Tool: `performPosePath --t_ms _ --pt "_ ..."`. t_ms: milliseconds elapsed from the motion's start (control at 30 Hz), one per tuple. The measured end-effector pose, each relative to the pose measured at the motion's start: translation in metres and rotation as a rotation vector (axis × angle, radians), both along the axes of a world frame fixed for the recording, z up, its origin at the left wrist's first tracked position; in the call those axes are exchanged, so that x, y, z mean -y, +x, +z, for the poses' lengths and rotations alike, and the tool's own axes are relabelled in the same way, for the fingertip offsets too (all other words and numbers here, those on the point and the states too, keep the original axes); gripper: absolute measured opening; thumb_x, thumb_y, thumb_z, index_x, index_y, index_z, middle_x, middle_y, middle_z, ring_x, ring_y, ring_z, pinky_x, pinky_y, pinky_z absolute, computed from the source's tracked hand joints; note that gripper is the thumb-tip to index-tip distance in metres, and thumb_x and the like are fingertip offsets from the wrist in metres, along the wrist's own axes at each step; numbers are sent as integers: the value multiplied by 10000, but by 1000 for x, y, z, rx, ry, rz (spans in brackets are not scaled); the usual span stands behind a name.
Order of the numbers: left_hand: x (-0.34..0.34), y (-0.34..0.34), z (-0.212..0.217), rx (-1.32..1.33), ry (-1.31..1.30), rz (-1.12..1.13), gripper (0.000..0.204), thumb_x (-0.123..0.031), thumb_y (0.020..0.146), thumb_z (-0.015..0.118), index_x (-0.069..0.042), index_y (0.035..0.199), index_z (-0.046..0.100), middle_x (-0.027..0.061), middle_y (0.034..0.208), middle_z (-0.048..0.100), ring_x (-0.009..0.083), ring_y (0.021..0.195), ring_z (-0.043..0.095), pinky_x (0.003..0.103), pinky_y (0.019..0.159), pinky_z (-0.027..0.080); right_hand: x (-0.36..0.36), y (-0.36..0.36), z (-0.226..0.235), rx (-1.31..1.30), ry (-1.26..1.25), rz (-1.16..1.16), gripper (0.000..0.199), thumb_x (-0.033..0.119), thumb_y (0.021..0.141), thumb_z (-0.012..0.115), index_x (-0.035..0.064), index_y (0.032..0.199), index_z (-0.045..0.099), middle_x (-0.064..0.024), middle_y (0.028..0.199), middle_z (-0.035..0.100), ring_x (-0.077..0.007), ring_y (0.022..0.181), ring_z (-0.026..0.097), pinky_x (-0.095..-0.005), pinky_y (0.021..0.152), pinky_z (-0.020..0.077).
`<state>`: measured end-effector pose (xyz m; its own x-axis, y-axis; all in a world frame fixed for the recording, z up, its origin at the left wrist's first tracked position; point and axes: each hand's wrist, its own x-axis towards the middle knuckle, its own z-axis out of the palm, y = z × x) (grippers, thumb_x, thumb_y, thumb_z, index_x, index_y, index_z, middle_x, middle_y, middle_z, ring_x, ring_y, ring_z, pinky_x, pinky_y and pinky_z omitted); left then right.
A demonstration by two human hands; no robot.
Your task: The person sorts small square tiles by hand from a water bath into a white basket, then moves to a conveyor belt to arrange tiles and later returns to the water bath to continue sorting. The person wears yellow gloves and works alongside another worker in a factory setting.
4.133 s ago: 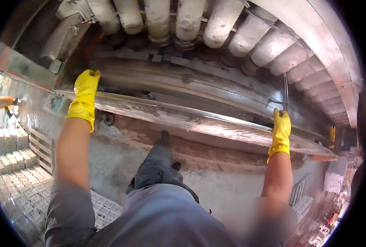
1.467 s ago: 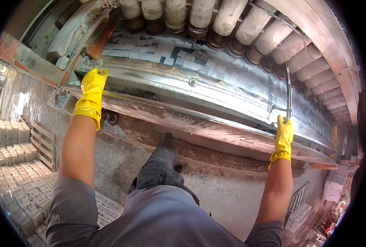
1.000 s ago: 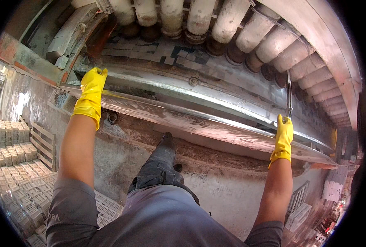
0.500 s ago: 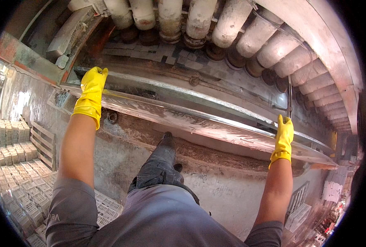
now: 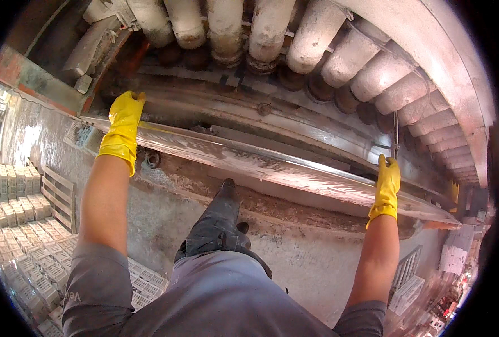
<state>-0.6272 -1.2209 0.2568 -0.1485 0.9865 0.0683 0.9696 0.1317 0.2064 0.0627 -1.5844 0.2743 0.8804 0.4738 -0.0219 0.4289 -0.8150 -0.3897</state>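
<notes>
Both my hands wear yellow rubber gloves. My left hand [image 5: 124, 124] rests on the near left end of a long, wet metal rail [image 5: 260, 165] that runs across a roller machine. Its fingers lie over the rail's far edge. My right hand [image 5: 388, 182] is closed around the lower end of a thin metal rod [image 5: 395, 135] that stands upright at the rail's right part. Behind the rail lies a row of thick pale rollers [image 5: 294, 45], crusted and dusty. My dark-trousered knee and boot [image 5: 218, 222] press against the machine's dirty side wall.
A stained concrete-like wall [image 5: 294, 253] drops below the rail. Stacks of pale blocks on pallets [image 5: 13, 236] fill the floor at the lower left. A rusty red-edged frame [image 5: 30, 78] bounds the machine at the upper left. White crates [image 5: 409, 292] stand at the lower right.
My head has tilted so the rollers fill more of the top. Both hands have kept their places: the left on the rail, the right on the rod.
</notes>
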Motion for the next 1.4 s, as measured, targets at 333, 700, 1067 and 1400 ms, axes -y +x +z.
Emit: performPosePath --t_ms 333,700,1067,1400 --pt "-6 -8 -10 -29 76 -24 453 -463 984 613 -80 1130 806 232 1206 762 459 1167 709 550 1010 557 3 8 -10 70 -20 2 682 615 985 638 67 1387 691 -163 1338 759 -380 1250 701 -465 1063 515" --pt "-5 1 2 -4 16 23 527 -545 961 653 -79 1153 805 218 1209 772 442 1176 712 531 1025 549 4 23 -15 107 -56 58 687 613 997 629 79 1426 683 -164 1396 732 -360 1295 682 -451 1088 502" --pt "-11 -7 -5 -7 5 49 560 -565 952 686 -97 1240 792 203 1296 757 417 1231 700 516 1061 538 1 16 -11 112 -32 45 684 596 992 650 36 1380 705 -202 1338 743 -377 1272 688 -464 1074 509" --pt "0 -1 1 -6 21 48 574 -574 958 685 -87 1245 789 212 1289 757 420 1234 698 519 1060 539 6 19 -17 55 20 12 709 609 1003 631 7 1370 703 -229 1305 754 -401 1215 709 -459 1052 518"
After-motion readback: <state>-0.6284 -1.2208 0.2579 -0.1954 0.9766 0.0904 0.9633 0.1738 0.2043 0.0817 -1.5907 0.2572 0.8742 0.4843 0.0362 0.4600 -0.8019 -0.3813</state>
